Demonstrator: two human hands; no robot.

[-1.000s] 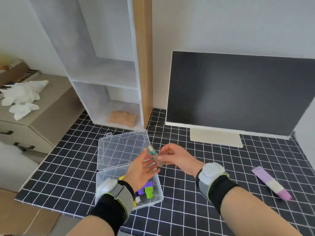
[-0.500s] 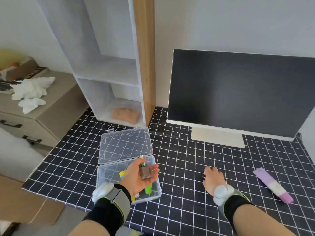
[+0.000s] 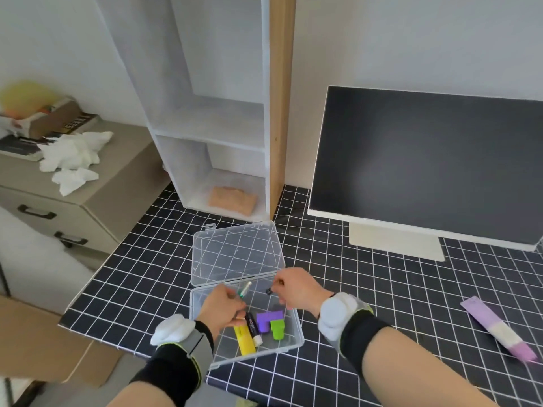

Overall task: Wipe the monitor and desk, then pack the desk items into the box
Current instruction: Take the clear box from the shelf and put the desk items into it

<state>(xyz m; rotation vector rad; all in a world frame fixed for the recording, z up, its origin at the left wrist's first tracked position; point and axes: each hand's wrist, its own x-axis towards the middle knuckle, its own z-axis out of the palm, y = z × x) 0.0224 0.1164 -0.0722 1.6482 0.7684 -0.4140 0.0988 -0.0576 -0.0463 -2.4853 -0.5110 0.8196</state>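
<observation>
So, the little clear stick (image 3: 244, 288) is in the left hand (image 3: 224, 308)'s curled grip over the open clear box (image 3: 298, 333), its long axis tilted, tip pointing up and away toward the monitor (image 3: 426, 165). The right hand (image 3: 296, 287)'s grip pinches a tiny black bit (image 3: 268, 291) just beside it. A purple tube (image 3: 499, 330) lies well apart on the counter (image 3: 382, 289).

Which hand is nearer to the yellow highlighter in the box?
Left. The left hand is just beside the yellow highlighter; the right hand is farther right, pinching a small black item.
</observation>
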